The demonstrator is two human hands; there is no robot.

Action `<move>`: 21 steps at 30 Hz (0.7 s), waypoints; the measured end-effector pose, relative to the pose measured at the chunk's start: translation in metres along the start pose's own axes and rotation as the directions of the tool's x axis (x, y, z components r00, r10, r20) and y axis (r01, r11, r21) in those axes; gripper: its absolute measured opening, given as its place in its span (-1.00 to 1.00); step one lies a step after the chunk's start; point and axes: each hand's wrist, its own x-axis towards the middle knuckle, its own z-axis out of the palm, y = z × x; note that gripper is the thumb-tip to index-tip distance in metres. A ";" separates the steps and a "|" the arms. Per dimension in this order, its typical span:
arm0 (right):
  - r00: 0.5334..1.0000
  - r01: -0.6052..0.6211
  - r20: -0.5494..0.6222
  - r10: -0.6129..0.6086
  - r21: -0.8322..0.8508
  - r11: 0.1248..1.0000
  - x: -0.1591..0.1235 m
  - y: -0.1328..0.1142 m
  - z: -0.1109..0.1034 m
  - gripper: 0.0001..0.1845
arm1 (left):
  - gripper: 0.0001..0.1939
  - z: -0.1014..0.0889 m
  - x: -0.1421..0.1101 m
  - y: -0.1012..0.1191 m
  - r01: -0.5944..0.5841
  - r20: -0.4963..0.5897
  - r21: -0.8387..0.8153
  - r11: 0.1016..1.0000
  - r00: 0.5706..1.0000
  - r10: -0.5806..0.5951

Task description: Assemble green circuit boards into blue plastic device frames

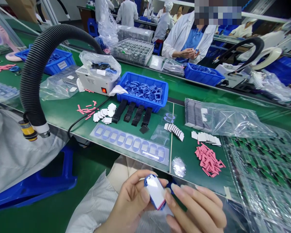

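Close to me, a small blue plastic casing (145, 182) holds a white rectangular piece (156, 191), with a pink strip (161, 205) showing at its lower end. My left hand (132, 197) is closed around the casing from the left, thumb on its near side. From the right, my right hand (196, 205) grips the lower edge of the casing with its nearest fingertips, while its other fingers stretch out. The underside of the casing is hidden. Beyond my hands, a clear sheet of oval stickers (128, 142) lies along the table's front edge.
On the green table (184, 152) lie pink strips (208, 160), white pieces (206, 138) and black strips (137, 115). A blue bin (122, 77) of blue parts stands behind. Circuit-board trays (262, 181) fill the right side. A black hose (30, 74) arches at left. A co-worker (191, 35) sits opposite.
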 end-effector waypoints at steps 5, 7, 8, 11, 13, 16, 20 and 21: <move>0.971 -0.192 -0.116 0.211 0.157 0.969 -0.006 -0.011 0.014 -0.72 | -0.76 -0.001 0.002 0.001 -0.050 0.009 0.044 0.998 0.999 0.050; 0.927 -0.249 -0.217 0.307 0.256 0.934 -0.006 -0.016 0.021 -0.69 | -0.74 -0.001 0.002 -0.003 -0.110 -0.014 0.053 0.993 0.994 0.111; 0.902 -0.289 -0.226 0.367 0.314 0.904 -0.005 -0.018 0.024 -0.67 | -0.73 -0.001 0.003 -0.005 -0.146 -0.024 0.062 0.987 0.989 0.148; 0.851 -0.402 -0.133 0.507 0.455 0.795 -0.001 -0.021 0.029 -0.67 | -0.70 -0.002 0.004 -0.011 -0.224 -0.040 0.102 0.969 0.973 0.229; 0.844 -0.420 -0.084 0.529 0.510 0.751 0.002 -0.021 0.031 -0.71 | -0.70 -0.003 0.005 -0.014 -0.245 -0.041 0.116 0.963 0.967 0.251; 0.855 -0.386 -0.077 0.513 0.567 0.728 0.006 -0.019 0.032 -0.74 | -0.70 -0.005 0.005 -0.017 -0.264 -0.041 0.108 0.958 0.962 0.270; 0.879 -0.346 -0.083 0.470 0.566 0.748 0.009 -0.016 0.033 -0.71 | -0.71 -0.006 0.004 -0.021 -0.287 -0.055 0.105 0.952 0.954 0.293; 0.884 -0.331 -0.098 0.458 0.561 0.759 0.009 -0.015 0.033 -0.71 | -0.71 -0.006 0.005 -0.023 -0.294 -0.061 0.108 0.950 0.952 0.301</move>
